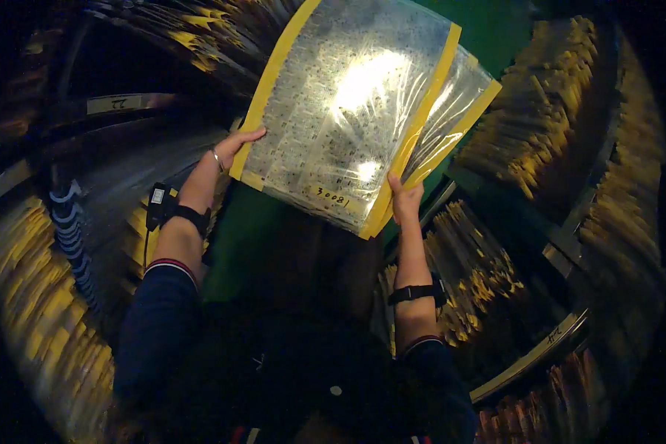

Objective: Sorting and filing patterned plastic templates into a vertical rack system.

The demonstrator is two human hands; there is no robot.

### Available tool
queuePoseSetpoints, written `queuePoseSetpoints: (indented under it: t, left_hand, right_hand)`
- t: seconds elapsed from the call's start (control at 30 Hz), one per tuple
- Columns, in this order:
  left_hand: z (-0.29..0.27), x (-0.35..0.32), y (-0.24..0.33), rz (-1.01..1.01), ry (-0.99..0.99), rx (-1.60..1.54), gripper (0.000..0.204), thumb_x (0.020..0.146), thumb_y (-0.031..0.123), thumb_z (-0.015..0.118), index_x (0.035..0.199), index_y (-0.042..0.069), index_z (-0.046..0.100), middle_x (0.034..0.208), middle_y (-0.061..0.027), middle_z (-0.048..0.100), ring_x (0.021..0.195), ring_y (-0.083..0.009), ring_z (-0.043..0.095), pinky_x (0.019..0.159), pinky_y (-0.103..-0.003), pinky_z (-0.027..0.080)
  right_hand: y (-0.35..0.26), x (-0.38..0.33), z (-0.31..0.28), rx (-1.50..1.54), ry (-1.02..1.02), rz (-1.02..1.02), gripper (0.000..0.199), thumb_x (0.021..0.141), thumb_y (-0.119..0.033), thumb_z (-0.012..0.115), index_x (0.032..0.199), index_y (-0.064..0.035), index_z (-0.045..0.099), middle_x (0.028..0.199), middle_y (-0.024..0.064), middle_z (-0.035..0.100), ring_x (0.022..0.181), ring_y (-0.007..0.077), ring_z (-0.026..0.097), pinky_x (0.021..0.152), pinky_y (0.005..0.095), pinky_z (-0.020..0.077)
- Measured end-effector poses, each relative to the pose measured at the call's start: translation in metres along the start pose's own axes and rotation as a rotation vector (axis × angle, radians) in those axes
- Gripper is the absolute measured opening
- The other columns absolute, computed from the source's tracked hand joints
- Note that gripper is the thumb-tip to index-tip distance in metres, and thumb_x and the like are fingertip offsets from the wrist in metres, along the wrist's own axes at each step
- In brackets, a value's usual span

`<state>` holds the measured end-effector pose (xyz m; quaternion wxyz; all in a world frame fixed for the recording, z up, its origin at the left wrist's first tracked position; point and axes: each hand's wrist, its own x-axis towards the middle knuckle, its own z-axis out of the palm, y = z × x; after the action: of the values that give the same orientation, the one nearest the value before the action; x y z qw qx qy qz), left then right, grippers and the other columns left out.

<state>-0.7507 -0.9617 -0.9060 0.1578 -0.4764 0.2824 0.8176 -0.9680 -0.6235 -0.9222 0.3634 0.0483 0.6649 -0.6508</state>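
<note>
Gripping plastic-covered upper sheet (345, 118) over askew lower sheet (456, 101): left hand (233, 148) closed on left edge, right hand (406, 200) near lower right; even, firm pinch should prevent slipping.

We lose the front sheet's (303, 148) top at the upper edge; glare hides some print, specks too small for us. Rear sheet (462, 107) mostly covered. Left grip (233, 146), right grip (407, 201): fingers mostly hidden behind. Right-side stack (533, 111) blurred.
</note>
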Motion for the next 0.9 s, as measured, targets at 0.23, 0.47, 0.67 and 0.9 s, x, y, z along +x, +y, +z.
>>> queuePoseSetpoints:
  t: [0.23, 0.47, 0.67, 0.9]
  left_hand:
    - [0.016, 0.019, -0.003, 0.314, 0.136, 0.069, 0.047, 0.077, 0.022, 0.074, 0.116, 0.004, 0.055, 0.107, -0.0047, 0.061, 0.096, -0.0171, 0.059, 0.083, -0.035, 0.049]
    - [0.077, 0.056, 0.057, 0.737, 0.520, 0.503, 0.032, 0.076, 0.022, 0.073, 0.100, 0.003, 0.064, 0.081, -0.0006, 0.062, 0.067, -0.0097, 0.054, 0.059, -0.027, 0.045]
    - [0.032, 0.027, 0.018, 0.576, 0.563, 0.671, 0.052, 0.076, 0.022, 0.073, 0.120, 0.002, 0.054, 0.104, -0.0062, 0.063, 0.091, -0.0124, 0.057, 0.082, -0.028, 0.046]
    - [0.040, 0.070, 0.085, 1.000, 0.522, 0.944, 0.080, 0.068, 0.002, 0.071, 0.139, 0.006, 0.032, 0.133, -0.0133, 0.046, 0.120, -0.0217, 0.046, 0.101, -0.031, 0.036]
  right_hand:
    - [-0.021, 0.028, -0.018, -0.084, 0.040, -0.030, 0.045, 0.078, -0.007, 0.071, 0.116, 0.0012, 0.049, 0.106, 0.0093, 0.061, 0.090, 0.0186, 0.059, 0.079, 0.0320, 0.0487]
    - [-0.092, 0.103, -0.025, -0.170, -0.061, -0.166, 0.036, 0.080, -0.010, 0.070, 0.108, 0.0029, 0.053, 0.095, 0.0093, 0.063, 0.077, 0.0179, 0.061, 0.066, 0.0307, 0.0518]
    - [-0.055, 0.081, -0.022, -0.313, -0.164, -0.050, 0.043, 0.079, -0.015, 0.072, 0.113, 0.0024, 0.053, 0.104, 0.0074, 0.061, 0.090, 0.0166, 0.057, 0.078, 0.0299, 0.0464]
    - [-0.078, 0.100, -0.016, -0.393, -0.335, -0.116, 0.048, 0.079, -0.021, 0.072, 0.115, 0.0010, 0.050, 0.104, 0.0078, 0.060, 0.089, 0.0160, 0.057, 0.076, 0.0314, 0.0470]
